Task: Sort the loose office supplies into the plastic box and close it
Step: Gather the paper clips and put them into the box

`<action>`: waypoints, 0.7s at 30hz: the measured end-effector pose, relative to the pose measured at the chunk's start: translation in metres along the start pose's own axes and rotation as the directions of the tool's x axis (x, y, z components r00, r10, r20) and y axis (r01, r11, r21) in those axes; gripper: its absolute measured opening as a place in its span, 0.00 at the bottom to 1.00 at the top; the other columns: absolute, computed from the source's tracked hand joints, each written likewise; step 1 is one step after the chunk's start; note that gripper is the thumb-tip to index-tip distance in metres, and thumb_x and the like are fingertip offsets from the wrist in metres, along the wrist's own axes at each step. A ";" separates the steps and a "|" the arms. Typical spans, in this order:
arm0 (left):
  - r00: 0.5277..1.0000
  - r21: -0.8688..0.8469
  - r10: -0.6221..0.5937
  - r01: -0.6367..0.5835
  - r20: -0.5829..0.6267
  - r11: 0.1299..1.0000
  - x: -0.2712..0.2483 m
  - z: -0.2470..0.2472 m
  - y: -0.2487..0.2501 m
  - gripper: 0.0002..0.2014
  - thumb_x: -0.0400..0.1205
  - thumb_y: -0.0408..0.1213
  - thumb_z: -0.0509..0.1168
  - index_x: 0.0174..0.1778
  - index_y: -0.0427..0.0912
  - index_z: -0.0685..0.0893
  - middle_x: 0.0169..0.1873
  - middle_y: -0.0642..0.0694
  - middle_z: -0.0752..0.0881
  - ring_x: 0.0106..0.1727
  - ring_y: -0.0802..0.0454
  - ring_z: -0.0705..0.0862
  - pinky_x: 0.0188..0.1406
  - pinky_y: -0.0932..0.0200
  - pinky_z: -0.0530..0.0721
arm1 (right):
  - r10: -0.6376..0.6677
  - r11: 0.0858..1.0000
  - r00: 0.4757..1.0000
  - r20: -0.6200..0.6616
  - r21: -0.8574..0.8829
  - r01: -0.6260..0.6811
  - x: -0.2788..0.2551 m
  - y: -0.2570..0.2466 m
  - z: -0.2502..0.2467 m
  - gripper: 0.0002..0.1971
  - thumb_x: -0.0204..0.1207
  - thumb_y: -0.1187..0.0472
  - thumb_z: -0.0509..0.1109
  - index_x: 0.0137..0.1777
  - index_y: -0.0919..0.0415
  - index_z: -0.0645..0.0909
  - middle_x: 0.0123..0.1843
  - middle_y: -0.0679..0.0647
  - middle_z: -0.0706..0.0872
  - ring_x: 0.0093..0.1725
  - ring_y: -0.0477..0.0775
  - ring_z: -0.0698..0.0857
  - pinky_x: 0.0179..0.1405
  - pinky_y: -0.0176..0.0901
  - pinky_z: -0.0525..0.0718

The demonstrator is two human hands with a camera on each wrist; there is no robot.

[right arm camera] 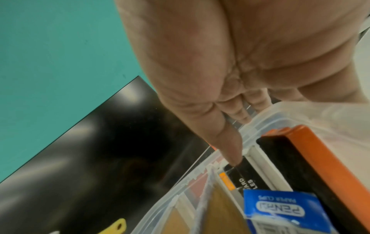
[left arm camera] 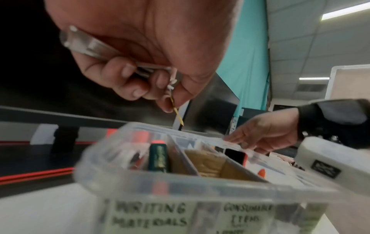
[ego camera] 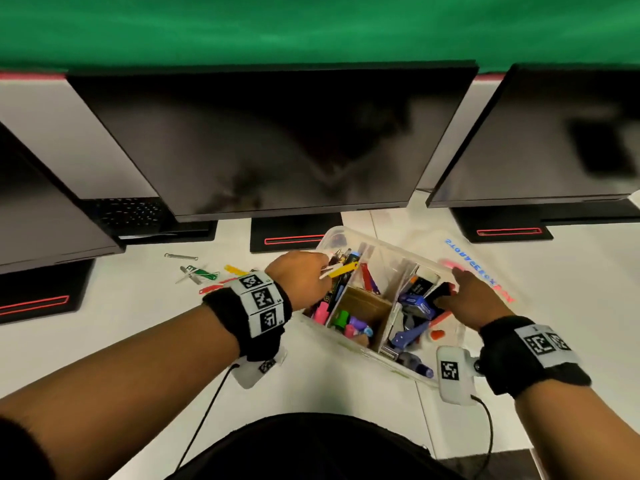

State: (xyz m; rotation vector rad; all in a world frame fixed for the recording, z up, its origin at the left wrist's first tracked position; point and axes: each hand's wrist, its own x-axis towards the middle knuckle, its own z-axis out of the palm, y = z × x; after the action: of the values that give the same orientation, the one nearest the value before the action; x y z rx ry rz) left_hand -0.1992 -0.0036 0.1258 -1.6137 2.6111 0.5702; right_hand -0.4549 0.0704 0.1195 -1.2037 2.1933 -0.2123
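A clear plastic box point(ego camera: 332, 237) with cardboard dividers stands on the white desk, its front labels reading "WRITING MATERIALS" point(left arm camera: 150, 213) and "CONSUMABLE ITEMS". My left hand point(ego camera: 323, 271) hovers over the left compartment, fingers curled round a metal fastener point(left arm camera: 90, 45) and pinching a thin yellow strip point(ego camera: 344, 269) point(left arm camera: 177, 114). My right hand point(ego camera: 453, 282) rests on the box's far right rim with straight fingers point(right arm camera: 240, 114). Its thumb tip touches a black staples box point(right arm camera: 246, 177). A blue paper-clip box point(right arm camera: 280, 210) lies beside that.
Loose items lie left of the box: a metal fastener point(ego camera: 180, 256), a green tag point(ego camera: 204, 273), a yellow tag point(ego camera: 235, 270) and a red tag point(ego camera: 211, 289). The clear lid point(ego camera: 485, 261) lies right of the box. Three monitors point(ego camera: 270, 140) stand behind.
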 end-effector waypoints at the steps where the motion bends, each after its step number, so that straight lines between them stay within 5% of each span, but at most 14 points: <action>1: 1.000 0.011 0.008 -0.008 0.028 1.000 0.003 0.006 0.005 0.09 0.81 0.44 0.57 0.50 0.47 0.81 0.44 0.45 0.85 0.44 0.46 0.80 0.41 0.58 0.74 | -0.010 1.000 1.000 0.017 -0.018 0.010 0.000 0.000 0.001 0.33 0.77 0.65 0.69 0.79 0.69 0.59 0.80 0.65 0.65 0.78 0.62 0.66 0.74 0.46 0.65; 10: 1.000 0.076 -0.003 0.002 0.013 0.997 0.023 0.029 0.015 0.14 0.81 0.40 0.57 0.61 0.46 0.79 0.57 0.44 0.86 0.57 0.44 0.84 0.55 0.54 0.81 | -0.139 0.988 0.987 0.079 -0.060 0.144 -0.002 -0.016 0.019 0.36 0.74 0.65 0.70 0.79 0.69 0.56 0.81 0.65 0.59 0.81 0.63 0.58 0.73 0.45 0.65; 13: 0.999 0.108 0.004 -0.009 0.040 0.994 0.028 0.037 0.014 0.16 0.80 0.36 0.59 0.64 0.44 0.77 0.58 0.42 0.85 0.57 0.43 0.84 0.57 0.50 0.84 | -0.193 0.973 0.974 0.117 -0.103 0.205 -0.007 -0.020 0.027 0.42 0.76 0.63 0.68 0.81 0.69 0.45 0.84 0.63 0.49 0.84 0.60 0.47 0.78 0.45 0.60; 21: 0.998 -0.022 -0.045 0.045 0.036 0.999 0.035 0.044 0.012 0.29 0.80 0.29 0.58 0.79 0.44 0.62 0.73 0.40 0.71 0.75 0.42 0.68 0.76 0.48 0.70 | -0.213 0.964 0.969 0.122 -0.133 0.229 -0.007 -0.012 0.036 0.47 0.76 0.63 0.69 0.82 0.66 0.37 0.84 0.62 0.36 0.85 0.57 0.42 0.79 0.42 0.59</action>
State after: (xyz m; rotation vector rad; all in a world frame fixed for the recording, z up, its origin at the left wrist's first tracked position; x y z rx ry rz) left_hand -0.2339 -0.0149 0.0809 -1.6485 2.5456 0.6219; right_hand -0.4229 0.0744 0.0986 -1.5082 2.0088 -0.0767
